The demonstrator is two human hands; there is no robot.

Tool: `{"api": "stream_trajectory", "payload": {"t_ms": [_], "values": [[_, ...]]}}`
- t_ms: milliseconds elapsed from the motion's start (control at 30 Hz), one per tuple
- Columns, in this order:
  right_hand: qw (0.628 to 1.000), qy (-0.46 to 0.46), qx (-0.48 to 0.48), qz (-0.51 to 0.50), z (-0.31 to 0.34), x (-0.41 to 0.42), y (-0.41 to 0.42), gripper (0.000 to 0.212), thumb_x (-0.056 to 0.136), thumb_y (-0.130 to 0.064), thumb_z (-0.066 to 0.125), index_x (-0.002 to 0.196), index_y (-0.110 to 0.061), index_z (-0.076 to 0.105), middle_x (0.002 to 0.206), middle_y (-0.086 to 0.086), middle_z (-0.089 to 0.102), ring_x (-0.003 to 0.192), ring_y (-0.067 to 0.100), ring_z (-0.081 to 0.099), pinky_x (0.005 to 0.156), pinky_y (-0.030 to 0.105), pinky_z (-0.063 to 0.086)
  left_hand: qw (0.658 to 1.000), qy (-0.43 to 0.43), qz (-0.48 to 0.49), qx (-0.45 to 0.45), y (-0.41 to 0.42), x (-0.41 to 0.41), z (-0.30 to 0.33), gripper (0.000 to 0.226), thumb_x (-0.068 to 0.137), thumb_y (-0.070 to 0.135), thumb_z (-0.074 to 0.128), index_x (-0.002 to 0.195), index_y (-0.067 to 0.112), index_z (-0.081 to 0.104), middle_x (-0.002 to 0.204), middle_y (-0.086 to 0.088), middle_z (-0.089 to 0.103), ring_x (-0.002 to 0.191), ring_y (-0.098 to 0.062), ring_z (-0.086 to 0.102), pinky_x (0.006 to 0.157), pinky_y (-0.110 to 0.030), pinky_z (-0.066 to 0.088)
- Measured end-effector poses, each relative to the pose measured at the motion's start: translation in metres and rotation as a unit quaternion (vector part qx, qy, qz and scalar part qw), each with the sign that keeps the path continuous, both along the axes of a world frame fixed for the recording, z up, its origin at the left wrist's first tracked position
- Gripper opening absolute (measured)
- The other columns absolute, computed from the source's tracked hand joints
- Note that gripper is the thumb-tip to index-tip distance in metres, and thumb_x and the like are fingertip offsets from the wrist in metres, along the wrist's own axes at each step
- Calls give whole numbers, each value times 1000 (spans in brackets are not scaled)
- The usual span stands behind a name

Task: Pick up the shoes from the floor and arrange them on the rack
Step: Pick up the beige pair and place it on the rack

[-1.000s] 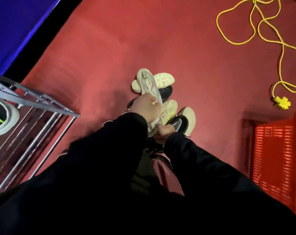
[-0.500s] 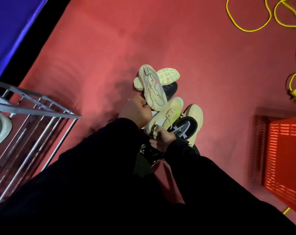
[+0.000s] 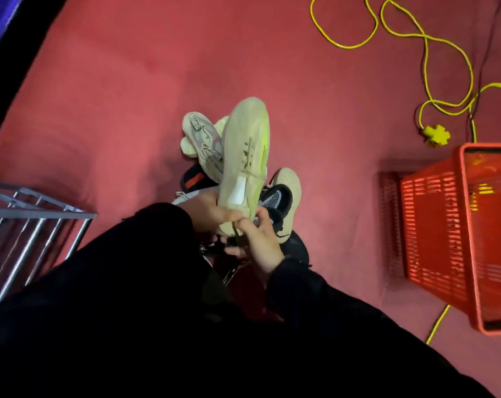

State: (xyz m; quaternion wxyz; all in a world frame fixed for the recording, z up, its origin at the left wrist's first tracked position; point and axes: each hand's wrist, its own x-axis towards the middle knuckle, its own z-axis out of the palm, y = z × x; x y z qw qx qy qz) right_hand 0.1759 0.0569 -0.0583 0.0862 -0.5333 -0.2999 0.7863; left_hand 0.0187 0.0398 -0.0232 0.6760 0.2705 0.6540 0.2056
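A cream sneaker with a neon-yellow stripe (image 3: 245, 156) is raised above the shoe pile, toe pointing away from me. My left hand (image 3: 207, 209) grips its heel from the left. My right hand (image 3: 258, 244) pinches the heel end from below. Under it on the red carpet lie a pale sneaker with a labelled tongue (image 3: 203, 139), a black shoe with a red patch (image 3: 193, 179) and a black-and-white mesh shoe with a cream sole (image 3: 279, 196). The metal shoe rack (image 3: 40, 215) stands at the left edge; its shelves are mostly out of view.
A red plastic basket (image 3: 444, 239) stands on the carpet to the right. A yellow cable (image 3: 433, 67) with a plug block (image 3: 434, 135) loops across the far right floor. My dark sleeves fill the lower frame. A dark wall edge runs along the upper left.
My left hand let go of the pale labelled sneaker and took the heel of the yellow-striped one. Both hands lifted that shoe up off the pile. The view shifted right.
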Motion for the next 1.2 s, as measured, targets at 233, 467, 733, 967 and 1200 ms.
{"api": "stream_trajectory", "payload": {"t_ms": [233, 467, 733, 967, 1200], "values": [[996, -1, -82, -42, -23, -15, 19, 45, 95, -49, 57, 127, -18, 60, 120, 9, 71, 92, 31, 72, 80, 38, 60, 958, 246, 146, -19, 14, 2, 1, 20, 93, 25, 62, 105, 10, 56, 99, -14, 65, 85, -32, 64, 69, -34, 52], [989, -147, -2, -6, -51, 8, 22, 2, 102, -15, 55, 102, -15, 54, 82, 8, 60, 45, 15, 48, 42, 23, 37, 838, 415, 355, -11, 33, -25, 19, 39, 96, 17, 55, 127, -1, 41, 125, -24, 54, 114, -41, 54, 89, -39, 41], [960, -263, 81, -56, -87, 47, 30, 15, 85, -41, 61, 90, -27, 63, 93, 15, 74, 68, 25, 65, 60, 33, 55, 843, 386, 373, 21, 40, -36, 12, 41, 97, 20, 58, 128, -1, 42, 116, -21, 58, 106, -38, 57, 81, -34, 38], [942, -335, 12, -17, -134, 66, 77, 50, 107, -24, 48, 151, -2, 38, 141, 21, 56, 126, 36, 59, 84, 28, 43, 934, 253, 250, -40, 33, -17, 1, 27, 92, 27, 59, 113, 11, 55, 86, -12, 67, 59, -26, 66, 44, -22, 55], [956, -267, -108, -53, -158, 72, 60, 17, 104, -6, 49, 110, 0, 64, 58, 2, 71, 43, 12, 64, 38, 17, 49, 955, 188, 228, -40, 36, -12, -4, 41, 74, 34, 57, 105, 7, 57, 84, -24, 72, 74, -38, 75, 60, -63, 58]]}}
